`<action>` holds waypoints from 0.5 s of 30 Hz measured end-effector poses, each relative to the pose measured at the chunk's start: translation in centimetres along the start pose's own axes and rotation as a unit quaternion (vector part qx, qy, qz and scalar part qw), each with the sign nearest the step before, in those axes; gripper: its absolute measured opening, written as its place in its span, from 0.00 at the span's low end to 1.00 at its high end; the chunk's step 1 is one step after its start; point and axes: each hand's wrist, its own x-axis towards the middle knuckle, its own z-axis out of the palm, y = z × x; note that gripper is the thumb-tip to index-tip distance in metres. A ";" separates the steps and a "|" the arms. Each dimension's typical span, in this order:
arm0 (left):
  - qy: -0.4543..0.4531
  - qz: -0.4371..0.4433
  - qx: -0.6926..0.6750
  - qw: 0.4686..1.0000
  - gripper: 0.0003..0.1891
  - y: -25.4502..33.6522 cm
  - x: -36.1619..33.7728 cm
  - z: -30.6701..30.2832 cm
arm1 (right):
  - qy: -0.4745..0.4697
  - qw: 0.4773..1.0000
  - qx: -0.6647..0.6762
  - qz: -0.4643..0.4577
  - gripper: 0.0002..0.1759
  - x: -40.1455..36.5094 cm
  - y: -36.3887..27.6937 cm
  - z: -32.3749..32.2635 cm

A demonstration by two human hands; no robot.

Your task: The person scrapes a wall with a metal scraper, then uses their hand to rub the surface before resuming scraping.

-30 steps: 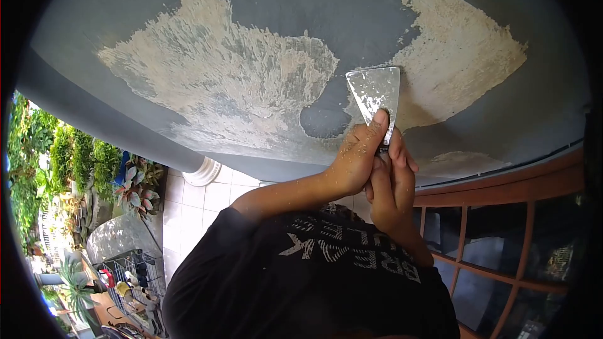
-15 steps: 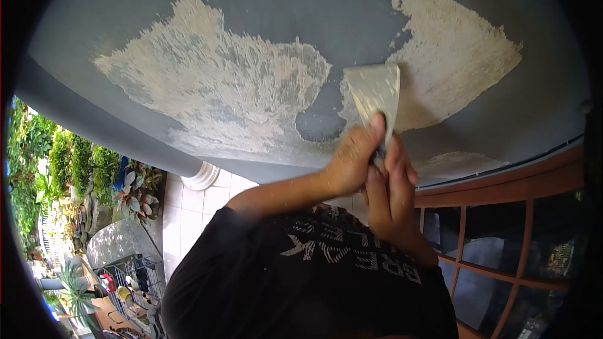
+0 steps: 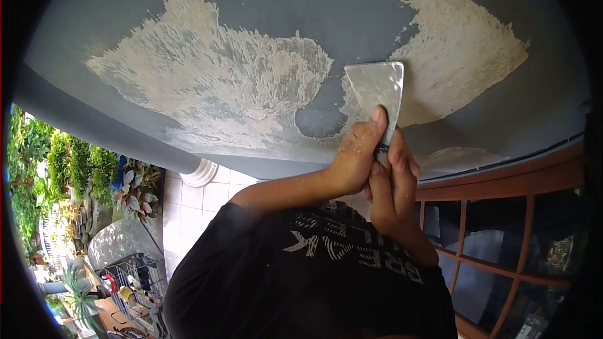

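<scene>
A putty knife point(image 3: 380, 88) with a broad metal blade points up at a grey painted wall point(image 3: 270, 0). Its blade edge lies at or very near the paint between two bared, pale patches; exact contact cannot be told. My left hand point(image 3: 358, 154) is closed round the handle, its thumb pressed along the base of the blade. Just to the right and lower, my right hand point(image 3: 396, 179) also wraps the handle. Most of the handle is hidden by my fingers. One rough patch point(image 3: 232, 81) spreads to the left, another bared patch point(image 3: 465, 50) to the right. Dust specks dot my left hand and forearm.
A wooden-framed window point(image 3: 490, 245) stands at the lower right. On the left are a round column base point(image 3: 200, 172), pale floor tiles point(image 3: 182, 207), green plants point(image 3: 69, 157) and a wire rack point(image 3: 129, 282) with assorted items. A smaller bared patch point(image 3: 461, 157) sits above the window frame.
The blade's face has tilted a little and now looks brighter and sharper. Both hands keep their hold at nearly the same spot; the view has shifted slightly.
</scene>
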 end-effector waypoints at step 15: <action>-0.007 0.042 0.014 0.999 0.34 0.4 0.1 0.0 | -0.025 0.996 -0.043 -0.072 0.22 0.3 0.4 -0.1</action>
